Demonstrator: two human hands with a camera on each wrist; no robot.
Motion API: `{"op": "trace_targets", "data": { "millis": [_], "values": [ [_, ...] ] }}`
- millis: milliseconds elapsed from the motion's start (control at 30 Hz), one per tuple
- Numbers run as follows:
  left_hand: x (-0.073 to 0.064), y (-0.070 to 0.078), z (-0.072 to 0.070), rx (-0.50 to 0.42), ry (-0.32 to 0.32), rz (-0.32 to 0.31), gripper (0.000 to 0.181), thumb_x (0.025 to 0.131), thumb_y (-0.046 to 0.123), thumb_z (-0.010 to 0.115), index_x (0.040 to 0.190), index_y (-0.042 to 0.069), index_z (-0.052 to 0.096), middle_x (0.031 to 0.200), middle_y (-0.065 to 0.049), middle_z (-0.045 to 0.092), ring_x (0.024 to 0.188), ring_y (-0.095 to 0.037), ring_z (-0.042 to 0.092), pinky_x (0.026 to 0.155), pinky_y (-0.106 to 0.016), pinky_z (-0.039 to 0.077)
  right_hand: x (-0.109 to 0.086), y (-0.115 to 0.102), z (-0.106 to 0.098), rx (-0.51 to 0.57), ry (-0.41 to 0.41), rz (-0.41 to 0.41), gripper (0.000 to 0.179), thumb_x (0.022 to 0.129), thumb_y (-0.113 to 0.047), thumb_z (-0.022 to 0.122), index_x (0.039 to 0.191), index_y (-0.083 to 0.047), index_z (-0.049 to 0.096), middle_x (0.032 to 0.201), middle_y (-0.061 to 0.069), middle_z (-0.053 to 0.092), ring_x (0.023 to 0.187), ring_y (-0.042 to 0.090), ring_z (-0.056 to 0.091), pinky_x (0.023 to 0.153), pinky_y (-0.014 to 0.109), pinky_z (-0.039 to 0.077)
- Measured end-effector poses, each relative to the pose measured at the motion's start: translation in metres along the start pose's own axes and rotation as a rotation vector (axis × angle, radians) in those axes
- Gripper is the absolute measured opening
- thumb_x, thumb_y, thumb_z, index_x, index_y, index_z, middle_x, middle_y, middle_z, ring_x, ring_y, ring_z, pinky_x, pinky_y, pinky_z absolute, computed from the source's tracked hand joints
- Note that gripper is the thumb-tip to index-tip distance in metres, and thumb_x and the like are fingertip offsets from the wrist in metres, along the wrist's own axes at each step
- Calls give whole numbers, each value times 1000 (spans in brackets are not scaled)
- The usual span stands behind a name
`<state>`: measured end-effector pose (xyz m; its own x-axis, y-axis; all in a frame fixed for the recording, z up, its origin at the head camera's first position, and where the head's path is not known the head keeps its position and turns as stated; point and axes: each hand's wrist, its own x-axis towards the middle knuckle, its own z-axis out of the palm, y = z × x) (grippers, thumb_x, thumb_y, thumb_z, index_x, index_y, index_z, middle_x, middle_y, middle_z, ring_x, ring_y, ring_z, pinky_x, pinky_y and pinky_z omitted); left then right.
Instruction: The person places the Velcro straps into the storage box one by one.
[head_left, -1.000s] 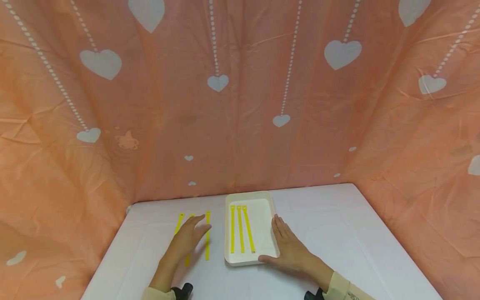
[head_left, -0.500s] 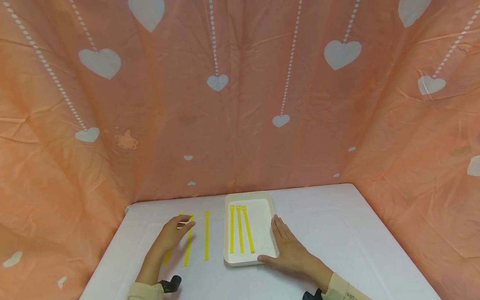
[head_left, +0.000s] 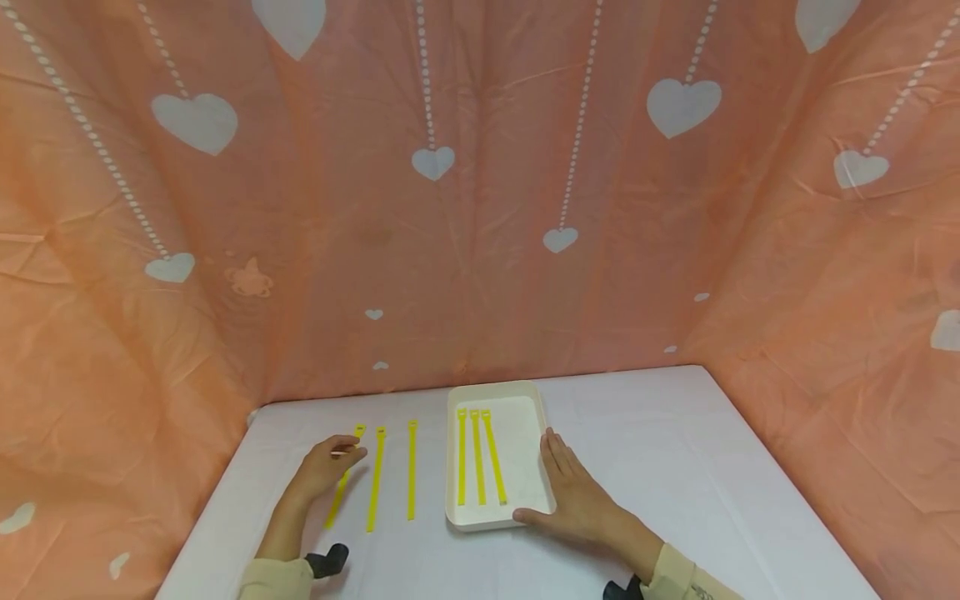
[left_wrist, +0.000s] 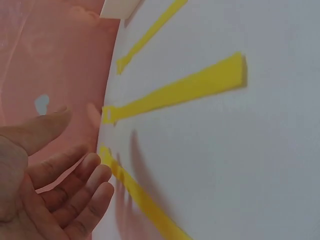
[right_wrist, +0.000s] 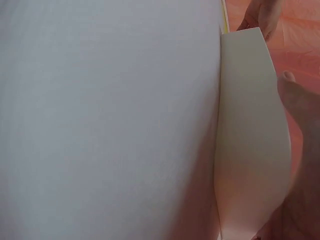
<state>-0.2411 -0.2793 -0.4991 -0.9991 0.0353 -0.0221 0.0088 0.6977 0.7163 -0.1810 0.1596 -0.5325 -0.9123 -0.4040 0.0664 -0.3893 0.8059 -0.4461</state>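
My left hand [head_left: 327, 465] hovers over the leftmost yellow cable strap [head_left: 337, 500], its fingers loosely bent and nothing between them. In the left wrist view, the fingertips of that hand [left_wrist: 60, 185] overlap the slotted head of this strap [left_wrist: 145, 202]. Two more yellow straps, a middle one [head_left: 376, 483] and a right one [head_left: 412, 475], lie apart on the table to its right. My right hand [head_left: 581, 500] rests against the near right corner of a white tray [head_left: 495, 525], fingers straight along its right side and thumb at the front rim. Three yellow straps [head_left: 480, 458] lie inside the tray.
A white cloth covers the table [head_left: 675, 467]. Behind it and at both sides hangs an orange curtain [head_left: 480, 275] printed with white hearts. A black wrist device [head_left: 327, 561] sits at my left wrist.
My left hand has moved left, away from the right and middle straps to the leftmost one, uncovering the other two. My right hand stays at the tray.
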Motion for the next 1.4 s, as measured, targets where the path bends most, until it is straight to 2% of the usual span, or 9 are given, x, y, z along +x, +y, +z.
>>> {"op": "trace_targets", "data": {
  "millis": [133,400,600,733,833,933,1033,1200,1400],
  "values": [
    [0,-3,-3,-6,0,0,47,100,18,74,132,-14,63,122,-30,70,119,-50,65,100,-59,56,0,0,-1,5,4,-4,130,90,-78,67,167,10,12,177,27,8,165,41,12,132,55,22],
    [1,-11,-4,-23,4,-75,52,98,14,77,133,-19,58,122,-33,67,114,-47,65,99,-56,57,2,0,0,-5,12,-11,129,90,-77,68,167,11,13,177,28,10,165,42,13,132,55,23],
    [3,-18,-1,-33,7,-123,53,96,14,80,133,-17,58,121,-31,66,110,-41,65,98,-53,56,0,-1,0,0,40,-30,129,90,-77,69,166,12,16,176,29,13,164,43,16,131,55,24],
    [3,-20,0,-43,20,-125,52,94,13,81,131,-16,60,119,-28,66,106,-36,65,95,-46,55,-1,4,7,16,110,-66,128,89,-79,67,166,11,19,175,29,17,162,44,21,134,37,13],
    [4,-22,1,-46,40,-114,49,93,12,82,129,-15,62,115,-26,67,103,-33,65,89,-38,55,-1,7,12,15,141,-76,128,89,-81,65,166,10,20,175,28,19,162,42,21,128,17,-2],
    [4,-23,1,-49,57,-104,45,93,11,81,125,-15,64,112,-25,68,100,-31,66,85,-33,54,-1,8,12,18,144,-70,128,89,-82,65,167,9,19,176,26,18,163,40,20,123,12,-7],
    [5,-22,1,-48,67,-96,42,93,10,81,122,-15,64,109,-24,69,99,-32,67,83,-33,54,-2,6,10,30,132,-57,128,89,-80,67,167,9,20,176,26,17,163,41,20,130,21,2],
    [6,-23,3,-50,78,-126,38,92,9,81,119,-14,65,104,-20,69,97,-30,66,81,-32,52,-2,1,3,25,72,-24,128,89,-78,69,167,10,17,176,27,14,163,42,18,132,51,24],
    [7,-25,6,-78,96,-162,32,91,7,80,113,-13,66,95,-15,68,89,-25,65,73,-28,51,-1,0,1,8,29,-16,130,90,-79,66,167,11,13,177,27,11,164,42,15,131,56,25]
  ]
}}
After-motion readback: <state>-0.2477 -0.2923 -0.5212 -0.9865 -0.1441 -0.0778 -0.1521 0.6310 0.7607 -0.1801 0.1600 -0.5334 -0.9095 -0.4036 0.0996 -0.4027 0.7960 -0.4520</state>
